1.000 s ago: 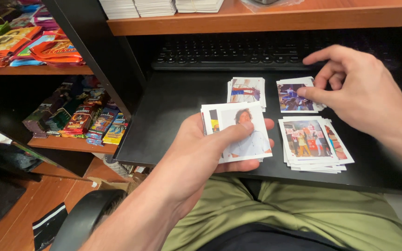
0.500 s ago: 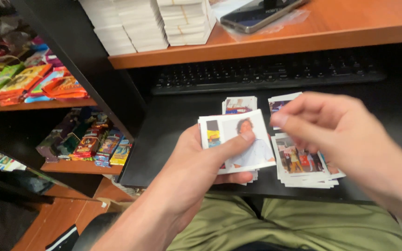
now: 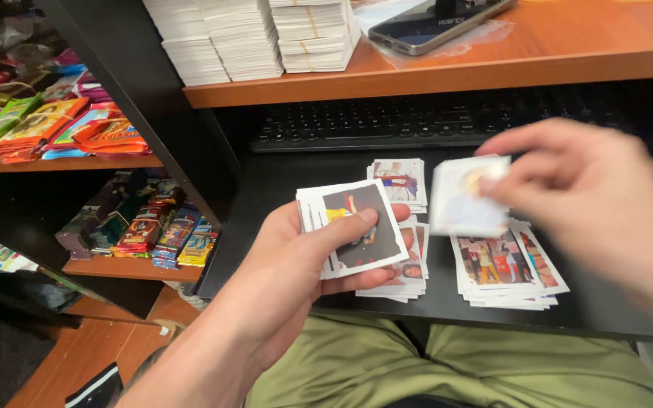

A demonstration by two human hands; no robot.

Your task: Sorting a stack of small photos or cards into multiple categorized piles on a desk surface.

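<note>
Left hand (image 3: 304, 253) grips a deck of photo cards (image 3: 353, 227), thumb pressed on the top face. That face now shows a dark picture; half a second ago it showed a figure in a pale shirt. That pale card (image 3: 464, 195) has left the deck and now sits pinched in the fingertips of the right hand (image 3: 591, 200), blurred, held above the worktop (image 3: 266, 196) between the far and near piles. One card has been peeled off and is being carried toward the sorted piles; which pile cannot be told.

Piles on the black pull-out worktop: far pile (image 3: 400, 181) just behind the deck; near-right pile (image 3: 508, 264) fanned, under the right hand; another pile (image 3: 406, 264) partly hidden beneath the left hand. A further far-right pile seen earlier is now covered by the lifted card.

Keyboard (image 3: 387, 125) lies at the far edge. Above, on the wooden shelf (image 3: 568, 53): banded white card stacks (image 3: 251, 38) and a phone (image 3: 432, 23). No trays or boxes; left shelves (image 3: 77, 162) hold loose colourful foil packets (image 3: 54, 128).
</note>
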